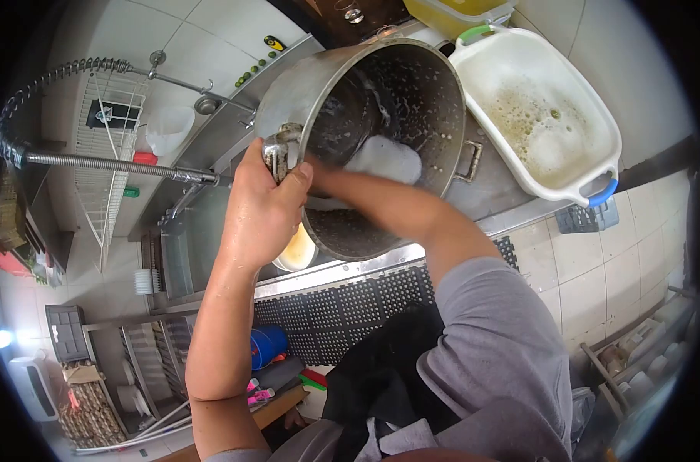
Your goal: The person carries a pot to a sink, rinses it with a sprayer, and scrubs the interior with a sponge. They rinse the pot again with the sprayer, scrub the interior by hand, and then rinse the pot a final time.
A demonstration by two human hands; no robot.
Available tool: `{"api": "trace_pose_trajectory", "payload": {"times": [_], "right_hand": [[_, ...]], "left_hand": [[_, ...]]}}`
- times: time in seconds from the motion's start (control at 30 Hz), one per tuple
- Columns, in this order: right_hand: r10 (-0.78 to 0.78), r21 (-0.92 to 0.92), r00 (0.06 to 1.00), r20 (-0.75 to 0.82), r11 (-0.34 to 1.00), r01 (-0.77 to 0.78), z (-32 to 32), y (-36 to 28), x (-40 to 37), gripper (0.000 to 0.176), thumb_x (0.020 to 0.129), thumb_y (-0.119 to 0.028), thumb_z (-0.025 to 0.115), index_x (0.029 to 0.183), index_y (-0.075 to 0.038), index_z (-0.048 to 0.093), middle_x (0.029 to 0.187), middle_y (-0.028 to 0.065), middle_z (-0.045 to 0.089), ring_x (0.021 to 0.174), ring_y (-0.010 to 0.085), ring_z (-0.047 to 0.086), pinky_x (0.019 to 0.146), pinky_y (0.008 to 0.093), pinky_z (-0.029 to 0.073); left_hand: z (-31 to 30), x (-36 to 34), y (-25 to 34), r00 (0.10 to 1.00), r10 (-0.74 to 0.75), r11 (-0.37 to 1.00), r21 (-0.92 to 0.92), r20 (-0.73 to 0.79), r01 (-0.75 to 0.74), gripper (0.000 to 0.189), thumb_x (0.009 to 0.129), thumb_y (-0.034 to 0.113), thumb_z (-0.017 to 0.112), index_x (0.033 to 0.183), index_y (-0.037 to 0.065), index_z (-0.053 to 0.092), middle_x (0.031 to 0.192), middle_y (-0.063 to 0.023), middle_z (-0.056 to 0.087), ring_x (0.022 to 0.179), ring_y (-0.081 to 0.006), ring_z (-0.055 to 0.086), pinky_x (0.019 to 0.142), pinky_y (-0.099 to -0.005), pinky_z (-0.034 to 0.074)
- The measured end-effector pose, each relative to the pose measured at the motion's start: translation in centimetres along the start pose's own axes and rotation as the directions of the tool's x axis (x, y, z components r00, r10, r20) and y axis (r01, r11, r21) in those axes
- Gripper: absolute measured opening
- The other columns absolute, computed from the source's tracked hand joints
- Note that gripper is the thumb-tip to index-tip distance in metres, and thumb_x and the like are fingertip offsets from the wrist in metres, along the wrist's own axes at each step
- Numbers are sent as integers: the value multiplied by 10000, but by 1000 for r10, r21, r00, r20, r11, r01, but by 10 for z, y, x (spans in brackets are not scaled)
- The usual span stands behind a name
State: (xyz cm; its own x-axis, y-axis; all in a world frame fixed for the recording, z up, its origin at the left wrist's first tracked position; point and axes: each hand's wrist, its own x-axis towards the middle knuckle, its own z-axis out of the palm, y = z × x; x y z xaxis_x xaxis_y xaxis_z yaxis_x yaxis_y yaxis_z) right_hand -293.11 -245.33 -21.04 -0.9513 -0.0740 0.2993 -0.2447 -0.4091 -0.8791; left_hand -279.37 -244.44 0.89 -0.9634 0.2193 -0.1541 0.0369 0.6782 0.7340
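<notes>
A large metal pot (pixel 292 81) lies tilted on the counter, its mouth turned toward me. My left hand (pixel 261 204) is closed around the pot's side handle (pixel 282 146), thumb by the rim. Inside the pot, my right hand (pixel 325 180) is close to the left inner wall; it is blurred and its fingers are hidden. Suds dot the dark inner walls, and a whitish patch of foamy liquid (pixel 387 159) shows behind my forearm. Under the pot's left side, a white container (pixel 298 252) with yellowish liquid is partly covered.
At right stands a white tub (pixel 498 115) with foamy liquid and green and blue handles. A yellow container (pixel 450 17) is behind it. A spring-hose faucet (pixel 119 163) reaches in from the left above a sink (pixel 200 239). A black perforated mat (pixel 327 331) covers the floor.
</notes>
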Motion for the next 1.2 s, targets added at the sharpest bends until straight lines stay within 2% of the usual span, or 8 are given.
{"api": "trace_pose_trajectory", "payload": {"times": [0.13,0.23,0.3,0.43,0.57,0.73,1.07,1.2], "right_hand": [[-632,-750,764,-129,566,342,-100,69,117,248,826,-199,608,1021,-62,679,1028,159,675,962,358,630,906,448,475],[-617,-959,759,-208,283,-32,-162,99,86,326,792,-68,587,1100,36,575,1007,219,598,979,412,561,893,467,474],[-325,-801,793,-515,512,-311,-141,109,36,429,786,-42,578,1200,49,509,1140,239,549,1044,413,538,905,463,474],[-2,-888,920,-392,261,-378,-101,158,-29,476,788,-69,605,1241,27,494,1253,243,500,1156,439,506,939,435,485],[303,-849,949,-81,477,-225,-71,135,-51,432,802,-104,584,1203,41,516,1081,303,641,1007,426,643,848,468,533],[470,-899,796,382,387,203,-72,148,-75,456,802,-149,539,1216,41,569,1116,287,646,1053,405,638,906,462,509],[792,-946,520,320,292,137,-140,-61,-153,668,764,-251,672,1376,-121,438,1171,234,618,1104,387,589,938,447,468],[662,-957,695,281,249,150,-187,-104,-165,593,714,-171,712,1267,-116,506,1131,200,635,1054,391,608,926,434,474]], "left_hand": [[1,0,-8,999,32,998,52,-37,-30,236,882,122,609,974,-53,480,655,-50,546,560,-116,498,517,-306,416],[2,1,-6,999,30,997,65,-45,-27,243,870,126,613,953,-63,485,666,-75,553,603,-144,517,567,-332,431],[2,2,-5,998,32,998,52,-48,-30,245,868,131,613,933,-68,486,658,-91,545,614,-151,521,586,-343,440],[3,8,-5,997,54,991,125,-62,-45,291,853,169,612,922,-84,485,706,-179,561,678,-238,564,660,-386,460],[7,15,-6,983,140,975,186,-115,-117,348,831,208,607,937,-106,502,827,-310,604,824,-432,618,773,-459,467],[13,27,-2,970,220,957,218,-103,-194,403,827,195,569,998,-166,517,967,-387,606,988,-504,605,884,-466,468],[10,6,-1,954,254,940,272,-159,-205,471,833,234,619,1080,-154,519,1044,-386,598,1070,-484,585,932,-452,445],[6,6,-19,944,280,934,276,-173,-227,430,841,227,618,1044,-138,517,1020,-369,605,1019,-482,599,892,-467,462]]}}
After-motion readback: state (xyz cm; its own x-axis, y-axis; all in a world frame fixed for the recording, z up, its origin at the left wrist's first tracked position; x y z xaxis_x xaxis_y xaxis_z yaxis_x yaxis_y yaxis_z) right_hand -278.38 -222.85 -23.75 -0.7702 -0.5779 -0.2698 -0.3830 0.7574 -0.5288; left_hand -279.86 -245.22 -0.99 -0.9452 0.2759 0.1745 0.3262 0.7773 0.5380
